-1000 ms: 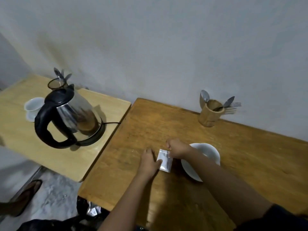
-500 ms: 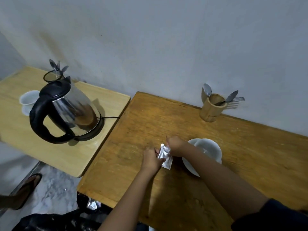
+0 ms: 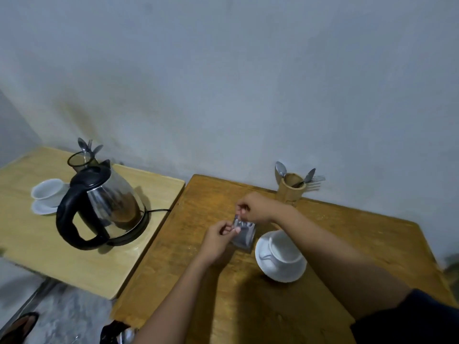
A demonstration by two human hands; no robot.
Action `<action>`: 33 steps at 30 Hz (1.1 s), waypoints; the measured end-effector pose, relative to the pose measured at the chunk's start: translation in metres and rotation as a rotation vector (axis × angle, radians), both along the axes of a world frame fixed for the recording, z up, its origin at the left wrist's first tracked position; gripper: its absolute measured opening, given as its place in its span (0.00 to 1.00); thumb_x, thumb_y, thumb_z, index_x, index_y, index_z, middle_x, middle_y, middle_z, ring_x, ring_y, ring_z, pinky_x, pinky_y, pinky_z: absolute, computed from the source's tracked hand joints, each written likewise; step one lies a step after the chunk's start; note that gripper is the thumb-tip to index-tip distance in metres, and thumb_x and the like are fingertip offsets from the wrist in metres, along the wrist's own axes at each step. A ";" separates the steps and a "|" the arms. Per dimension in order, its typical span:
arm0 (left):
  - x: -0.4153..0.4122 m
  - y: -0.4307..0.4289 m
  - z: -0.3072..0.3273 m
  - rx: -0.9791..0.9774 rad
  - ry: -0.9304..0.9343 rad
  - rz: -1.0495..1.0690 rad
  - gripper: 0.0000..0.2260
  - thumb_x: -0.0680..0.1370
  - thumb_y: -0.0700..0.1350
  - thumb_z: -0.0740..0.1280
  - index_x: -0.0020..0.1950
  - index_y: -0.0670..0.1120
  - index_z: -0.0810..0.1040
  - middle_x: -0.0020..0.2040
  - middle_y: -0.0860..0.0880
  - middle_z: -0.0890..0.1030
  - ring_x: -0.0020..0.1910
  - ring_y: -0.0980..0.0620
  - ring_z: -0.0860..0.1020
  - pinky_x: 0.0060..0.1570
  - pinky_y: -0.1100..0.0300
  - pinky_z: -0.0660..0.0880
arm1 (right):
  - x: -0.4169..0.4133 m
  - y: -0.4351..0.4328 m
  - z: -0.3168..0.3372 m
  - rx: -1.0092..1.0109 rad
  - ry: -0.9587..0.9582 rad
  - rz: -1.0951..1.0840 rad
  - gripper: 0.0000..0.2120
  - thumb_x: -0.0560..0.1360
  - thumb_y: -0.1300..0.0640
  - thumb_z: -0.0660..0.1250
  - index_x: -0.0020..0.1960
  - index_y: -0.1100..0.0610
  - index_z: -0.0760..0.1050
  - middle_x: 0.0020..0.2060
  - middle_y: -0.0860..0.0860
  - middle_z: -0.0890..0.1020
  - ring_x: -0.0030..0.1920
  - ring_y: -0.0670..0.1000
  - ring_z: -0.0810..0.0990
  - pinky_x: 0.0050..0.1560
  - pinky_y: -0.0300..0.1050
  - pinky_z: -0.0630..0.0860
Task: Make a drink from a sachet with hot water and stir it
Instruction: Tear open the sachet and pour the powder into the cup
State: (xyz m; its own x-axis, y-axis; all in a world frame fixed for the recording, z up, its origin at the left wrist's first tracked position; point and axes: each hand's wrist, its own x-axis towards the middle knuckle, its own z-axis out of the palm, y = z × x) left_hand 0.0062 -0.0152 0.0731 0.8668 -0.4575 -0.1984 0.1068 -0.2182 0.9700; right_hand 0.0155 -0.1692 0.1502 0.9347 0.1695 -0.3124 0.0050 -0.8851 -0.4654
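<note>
Two hands hold a small silvery sachet (image 3: 243, 234) up over the dark wooden table (image 3: 347, 234). The left hand (image 3: 219, 238) pinches the sachet's top edge from the left side. The right hand (image 3: 254, 208) pinches the top corner from above, with its fingers closed tight on it. The sachet hangs down between them, a bit tilted, and its lower end is just beside the saucer.

At about 4 o'clock from the sachet sits a white cup (image 3: 284, 250) on a white saucer (image 3: 280, 266). The inside of the cup looks white; I cannot tell if anything is in it.

At 1 o'clock from the hands, near the wall, stands a bamboo holder (image 3: 291, 188) with spoons and a fork poking out.

At 9 o'clock is a lighter wooden table (image 3: 74, 259), set right against the dark one. On it stands a shiny kettle (image 3: 106, 207) with a black handle, on its base. Behind the kettle are another white cup on a saucer (image 3: 48, 194) and a dark glass with spoons (image 3: 83, 158).
</note>
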 end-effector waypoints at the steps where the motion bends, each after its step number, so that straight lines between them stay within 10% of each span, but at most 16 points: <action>1: 0.002 -0.001 0.011 -0.008 -0.036 -0.007 0.01 0.76 0.38 0.66 0.44 0.42 0.76 0.36 0.48 0.74 0.36 0.55 0.71 0.34 0.72 0.69 | -0.001 0.000 0.013 -0.006 -0.045 0.004 0.07 0.71 0.64 0.61 0.44 0.60 0.77 0.39 0.54 0.80 0.40 0.51 0.74 0.44 0.46 0.73; 10: 0.012 -0.010 0.085 -0.142 -0.206 0.038 0.08 0.77 0.44 0.65 0.50 0.42 0.81 0.42 0.50 0.80 0.41 0.58 0.77 0.38 0.72 0.73 | -0.013 -0.009 0.096 0.024 -0.241 -0.018 0.05 0.71 0.62 0.65 0.41 0.52 0.75 0.38 0.49 0.78 0.35 0.45 0.73 0.35 0.35 0.69; 33: -0.008 -0.026 0.112 -0.304 -0.089 0.192 0.07 0.79 0.41 0.61 0.45 0.44 0.77 0.40 0.53 0.78 0.40 0.58 0.74 0.37 0.71 0.71 | -0.030 0.005 0.109 -0.024 -0.339 -0.111 0.07 0.70 0.65 0.61 0.38 0.57 0.75 0.35 0.50 0.76 0.36 0.49 0.71 0.37 0.43 0.71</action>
